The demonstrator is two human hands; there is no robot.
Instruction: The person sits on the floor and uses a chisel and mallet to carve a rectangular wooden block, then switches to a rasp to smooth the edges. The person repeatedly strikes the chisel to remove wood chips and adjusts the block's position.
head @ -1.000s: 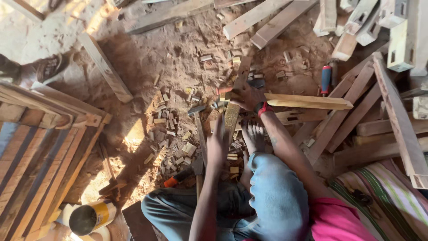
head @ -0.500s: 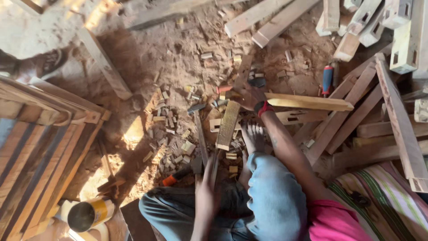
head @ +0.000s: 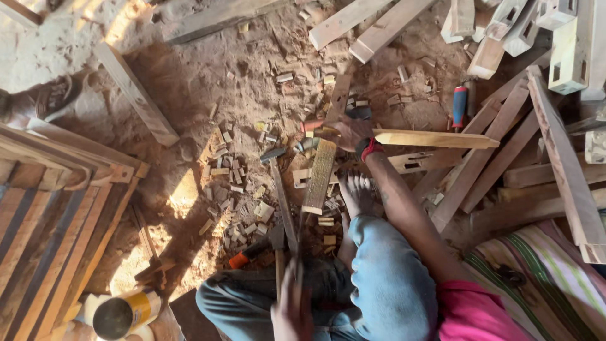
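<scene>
Dirt workshop floor (head: 208, 82), sawdust, wood offcuts (head: 240, 196) strewn mid-scene. Wood slat (head: 319, 177) lies flat w/ far end under right hand (head: 350, 131), bare foot (head: 356, 192) just right of it. Slat looks light, stiff, rough-sawn; best gripped at edges near an end. Right hand clenched on chisel handle (head: 312, 125), also touching pale stick (head: 435, 139). Left hand (head: 291, 309) near, closed round hammer handle (head: 284, 208). Red-blue screwdriver (head: 459, 104) far right.

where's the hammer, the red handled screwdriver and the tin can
hammer (head: 273, 154), head view, on its dark metal head
red handled screwdriver (head: 459, 104), head view, on the red handle
tin can (head: 120, 314), head view, on its open rim
</scene>
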